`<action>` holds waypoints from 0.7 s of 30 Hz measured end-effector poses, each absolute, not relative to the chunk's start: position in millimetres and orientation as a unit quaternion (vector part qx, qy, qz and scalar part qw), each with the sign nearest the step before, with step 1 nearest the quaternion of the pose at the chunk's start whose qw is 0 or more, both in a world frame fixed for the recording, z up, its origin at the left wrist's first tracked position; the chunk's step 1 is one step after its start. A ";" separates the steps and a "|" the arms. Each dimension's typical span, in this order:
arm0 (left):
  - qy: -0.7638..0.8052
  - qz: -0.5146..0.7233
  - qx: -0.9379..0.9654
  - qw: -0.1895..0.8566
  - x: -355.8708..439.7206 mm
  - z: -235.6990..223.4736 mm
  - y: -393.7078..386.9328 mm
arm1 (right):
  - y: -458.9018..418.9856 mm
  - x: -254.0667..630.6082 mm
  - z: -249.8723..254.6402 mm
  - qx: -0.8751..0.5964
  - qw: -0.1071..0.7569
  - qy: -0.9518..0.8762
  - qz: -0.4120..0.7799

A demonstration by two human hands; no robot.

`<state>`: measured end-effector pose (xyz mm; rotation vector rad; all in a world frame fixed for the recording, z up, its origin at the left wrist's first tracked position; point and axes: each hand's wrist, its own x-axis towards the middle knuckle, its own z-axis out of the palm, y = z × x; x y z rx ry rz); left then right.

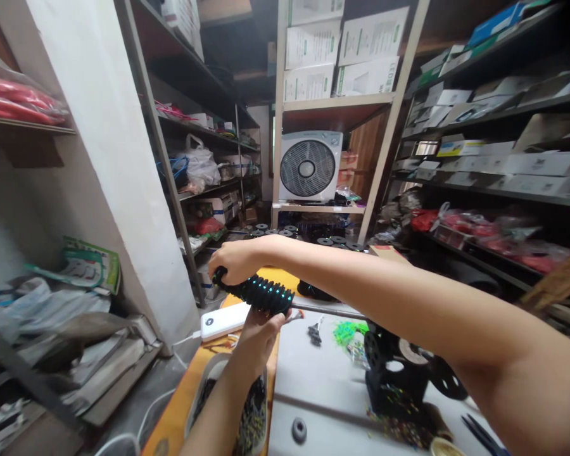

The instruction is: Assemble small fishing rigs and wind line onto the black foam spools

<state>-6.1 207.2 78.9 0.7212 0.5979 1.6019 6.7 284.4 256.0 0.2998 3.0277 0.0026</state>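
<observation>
A black cord with small glowing blue-green dots (268, 295) is wound in tight turns near the middle of the head view. My left hand (260, 334) comes up from below, fingers closed around the underside of the windings at their right end. Crossing from the right, my right hand (235, 258) grips the left part of the cord; a dark loop of it shows below the fingers. Behind the right forearm, a thin metal rod (330, 310) extends rightward from the windings. The fingertips of both hands are partly hidden.
On the bench are a white power bank (225, 320), a plastic tub (190, 415) of small parts, a grey ring (299, 430), green bits (349, 332), a black reel stand (394, 386) and pliers (484, 436). A box fan (308, 166) stands behind, between loaded shelves.
</observation>
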 end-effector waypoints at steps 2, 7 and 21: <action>0.247 0.696 0.290 0.608 -2.6 78.2 205.7 | 287.1 1.8 253.6 0.107 0.069 0.992 -0.002; 0.211 0.706 0.264 0.622 2.3 78.2 205.8 | 292.7 -6.0 249.8 0.126 0.107 0.986 -0.013; 0.165 0.715 0.210 0.646 40.3 75.3 198.9 | 302.6 16.4 236.5 0.107 0.135 0.983 -0.069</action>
